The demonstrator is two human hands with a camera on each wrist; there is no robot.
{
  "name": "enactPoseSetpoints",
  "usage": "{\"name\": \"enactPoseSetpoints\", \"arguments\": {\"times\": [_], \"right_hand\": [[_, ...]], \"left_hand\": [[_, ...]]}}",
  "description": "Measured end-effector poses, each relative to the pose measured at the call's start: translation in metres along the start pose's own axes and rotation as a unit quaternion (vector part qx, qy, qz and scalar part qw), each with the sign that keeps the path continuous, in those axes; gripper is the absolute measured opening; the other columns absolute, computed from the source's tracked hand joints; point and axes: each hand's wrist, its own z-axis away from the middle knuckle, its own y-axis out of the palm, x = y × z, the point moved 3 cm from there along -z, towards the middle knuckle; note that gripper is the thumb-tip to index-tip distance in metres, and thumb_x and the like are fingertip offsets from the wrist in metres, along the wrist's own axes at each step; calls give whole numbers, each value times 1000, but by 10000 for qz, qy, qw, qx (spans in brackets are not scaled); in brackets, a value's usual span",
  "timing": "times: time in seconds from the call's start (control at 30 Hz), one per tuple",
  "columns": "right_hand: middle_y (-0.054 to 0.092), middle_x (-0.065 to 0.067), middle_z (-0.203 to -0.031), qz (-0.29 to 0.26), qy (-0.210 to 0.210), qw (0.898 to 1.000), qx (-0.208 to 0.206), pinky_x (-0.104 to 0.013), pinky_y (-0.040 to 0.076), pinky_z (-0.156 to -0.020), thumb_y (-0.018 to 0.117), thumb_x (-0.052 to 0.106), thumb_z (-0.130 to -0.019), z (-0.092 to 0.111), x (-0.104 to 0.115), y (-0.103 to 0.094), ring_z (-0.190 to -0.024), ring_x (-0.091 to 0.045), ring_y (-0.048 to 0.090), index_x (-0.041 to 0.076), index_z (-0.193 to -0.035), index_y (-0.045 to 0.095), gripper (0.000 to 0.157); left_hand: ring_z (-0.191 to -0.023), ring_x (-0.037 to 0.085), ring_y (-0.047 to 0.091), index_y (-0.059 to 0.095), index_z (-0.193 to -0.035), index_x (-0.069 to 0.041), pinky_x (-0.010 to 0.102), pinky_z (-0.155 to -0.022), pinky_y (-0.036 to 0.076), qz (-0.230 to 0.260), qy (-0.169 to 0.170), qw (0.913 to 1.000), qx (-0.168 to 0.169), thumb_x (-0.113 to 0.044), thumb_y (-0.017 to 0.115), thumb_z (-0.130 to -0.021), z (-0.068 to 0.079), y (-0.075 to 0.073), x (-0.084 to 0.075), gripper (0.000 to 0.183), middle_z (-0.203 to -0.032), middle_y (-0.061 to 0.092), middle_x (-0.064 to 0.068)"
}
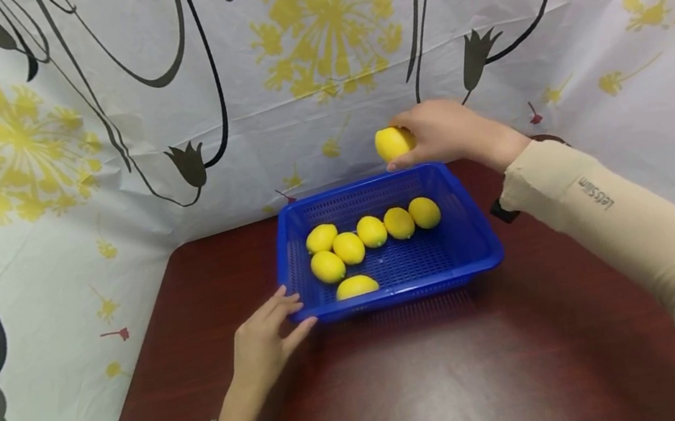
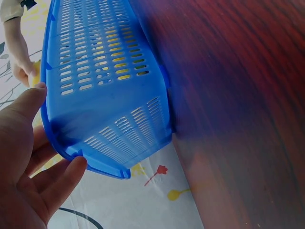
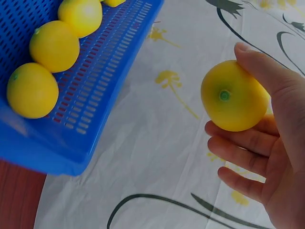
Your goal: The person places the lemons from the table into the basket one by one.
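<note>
My right hand [image 1: 444, 127] holds a yellow lemon [image 1: 392, 144] up above the back rim of a blue plastic basket [image 1: 415, 288]. In the right wrist view the thumb lies along one side of this lemon [image 3: 232, 98] and the fingers support the other; its greenish stem end faces the camera. Several more lemons [image 1: 372, 232] lie inside the basket, mostly toward its left and back. At the front left corner, my left hand [image 1: 261, 347] grips the rim, with thumb and fingers around the corner in the left wrist view.
The basket stands on a dark red-brown wooden table [image 1: 415, 381], near its back edge. Behind and at both sides hangs a white cloth [image 1: 135, 168] with yellow and grey flower prints. Slots pierce the basket's walls [image 2: 95, 52].
</note>
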Motion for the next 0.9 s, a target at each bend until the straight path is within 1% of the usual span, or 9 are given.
{"name": "enactPoseSetpoints", "arguments": {"times": [0.2, 0.47, 0.57, 0.73, 0.9], "right_hand": [[70, -11, -116, -98, -212, 9997, -97, -40, 51, -72, 71, 61, -82, -15, 10, 9, -91, -25, 64, 12, -138, 56, 76], [71, -6, -112, -81, -631, 9980, -41, -39, 52, -73, 73, 61, -80, -24, 27, 20, -90, -23, 65, 14, -135, 58, 74], [71, -4, -110, -22, -814, 9967, 72, -39, 52, -74, 73, 62, -80, -25, 33, 26, -90, -22, 64, 15, -134, 59, 73], [70, -4, -107, 110, -1153, 9925, 396, -41, 53, -77, 75, 61, -78, -26, 41, 37, -92, -23, 64, 18, -133, 59, 71], [69, -1, -106, 48, -1448, 9870, 703, -40, 52, -76, 77, 59, -77, -25, 49, 49, -91, -21, 62, 20, -129, 61, 67]], "left_hand": [[-114, 24, 70, 76, -97, -12, 38, -81, 62, -6, -33, 10000, 25, -39, 86, -75, 0, -1, -1, 36, -107, 78, 5], [-115, 23, 70, 76, -97, -12, 38, -81, 62, -21, -54, 10000, 14, -39, 85, -75, 0, -1, -1, 36, -108, 77, 5], [-115, 23, 70, 76, -97, -12, 38, -81, 62, -13, -49, 10000, -2, -39, 86, -75, 1, 0, -1, 36, -108, 77, 5], [-114, 23, 70, 76, -97, -12, 38, -81, 62, -9, -54, 10000, -18, -39, 86, -75, 1, 1, -1, 36, -108, 77, 5], [-114, 23, 70, 76, -96, -12, 37, -81, 62, -33, -42, 10000, -41, -39, 86, -74, 0, 1, -1, 36, -108, 77, 4]]}}
